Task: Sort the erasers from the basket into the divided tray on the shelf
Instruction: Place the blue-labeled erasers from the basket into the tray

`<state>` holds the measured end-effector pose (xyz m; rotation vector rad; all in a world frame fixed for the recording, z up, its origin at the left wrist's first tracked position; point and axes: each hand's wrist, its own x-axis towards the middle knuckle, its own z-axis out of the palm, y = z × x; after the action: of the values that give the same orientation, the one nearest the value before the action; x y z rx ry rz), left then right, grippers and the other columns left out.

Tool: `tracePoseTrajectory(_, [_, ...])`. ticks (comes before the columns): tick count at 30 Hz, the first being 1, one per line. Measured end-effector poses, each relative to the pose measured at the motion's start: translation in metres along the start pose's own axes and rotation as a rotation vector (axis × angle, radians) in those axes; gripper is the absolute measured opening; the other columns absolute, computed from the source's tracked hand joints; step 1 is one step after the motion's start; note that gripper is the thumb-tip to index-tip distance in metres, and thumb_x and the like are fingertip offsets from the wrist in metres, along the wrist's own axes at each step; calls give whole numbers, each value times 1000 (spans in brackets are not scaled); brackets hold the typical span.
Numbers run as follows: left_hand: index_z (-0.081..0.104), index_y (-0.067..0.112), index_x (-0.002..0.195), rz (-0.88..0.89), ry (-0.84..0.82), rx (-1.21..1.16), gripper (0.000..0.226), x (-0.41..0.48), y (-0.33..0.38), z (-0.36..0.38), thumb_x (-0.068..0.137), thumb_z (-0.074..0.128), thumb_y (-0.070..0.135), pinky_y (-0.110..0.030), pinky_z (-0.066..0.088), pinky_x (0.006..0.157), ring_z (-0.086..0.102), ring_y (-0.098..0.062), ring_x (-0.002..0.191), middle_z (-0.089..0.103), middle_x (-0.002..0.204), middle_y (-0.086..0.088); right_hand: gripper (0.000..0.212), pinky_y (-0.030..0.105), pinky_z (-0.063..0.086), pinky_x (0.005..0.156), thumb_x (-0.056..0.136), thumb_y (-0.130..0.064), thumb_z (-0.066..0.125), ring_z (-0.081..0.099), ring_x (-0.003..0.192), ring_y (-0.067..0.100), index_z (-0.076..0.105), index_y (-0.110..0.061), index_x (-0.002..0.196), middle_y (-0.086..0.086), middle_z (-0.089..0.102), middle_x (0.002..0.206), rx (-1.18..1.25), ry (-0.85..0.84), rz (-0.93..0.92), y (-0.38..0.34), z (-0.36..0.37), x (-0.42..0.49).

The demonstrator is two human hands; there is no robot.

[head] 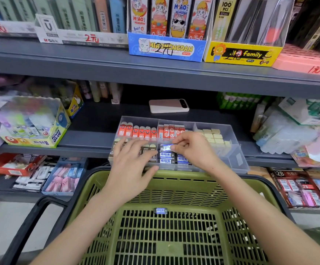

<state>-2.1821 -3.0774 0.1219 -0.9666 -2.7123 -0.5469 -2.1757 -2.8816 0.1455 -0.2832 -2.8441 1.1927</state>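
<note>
R grip [191, 148] pinches small blue-white wrapped eraser [166, 147], long axis left-right, over matching row [167, 158] in clear plastic divided tray [236, 160], frame ctr; L grip [129, 162] released, alongside.

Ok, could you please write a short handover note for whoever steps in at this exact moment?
Left hand: open, fingers straight, spread over the brown erasers in the front-left compartment.
Right hand: pinches a blue-and-white eraser above the front-middle compartment, where matching erasers lie.
Done: the divided tray on the shelf already holds red erasers and cream erasers, each in their own compartment.
Left: set the held eraser down, then fetch the one remaining eraser visible on the floor of the green basket.
</note>
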Motion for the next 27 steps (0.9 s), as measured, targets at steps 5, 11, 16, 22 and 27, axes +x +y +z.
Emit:
tracePoseTrajectory(5, [67,18,112,29,30,1,36,-2,-2,5,79,71,33,-52,21,111,50,-30,122,59,126,-8,9,37,53,80,82,-27,70,64,76,13,69,-22,89,-3,69,76,-2,0,-22,-2,4,0])
tracePoseTrajectory(11, [59,18,126,-57,92,-122,45,4,4,1,93,48,46,-38,25,104,49,-21,118,58,123,0,12,15,43,62,79,-18,73,53,62,1,63,-23,86,-8,62,72,297,54,-58,-13,-13,-3])
tracePoseTrajectory(16, [63,18,115,-112,129,-545,24,23,20,-7,92,58,23,-15,40,77,51,-3,82,58,92,10,10,15,51,68,77,-14,74,61,68,2,70,-21,83,-7,69,71,478,-97,-110,-25,-21,-11])
tracePoseTrajectory(22, [59,26,93,-278,113,-1079,11,31,29,-11,87,65,19,-18,50,71,67,-7,79,71,84,6,18,14,48,71,80,-1,66,62,74,2,68,-17,88,-10,70,75,717,-152,-113,-18,-18,-15])
tracePoseTrajectory(27, [56,22,90,-288,75,-902,13,30,19,-8,85,64,32,-18,46,77,63,-4,84,70,86,8,16,24,52,69,81,-6,67,62,74,10,61,-17,91,-3,64,84,673,-173,-85,-15,-19,-11])
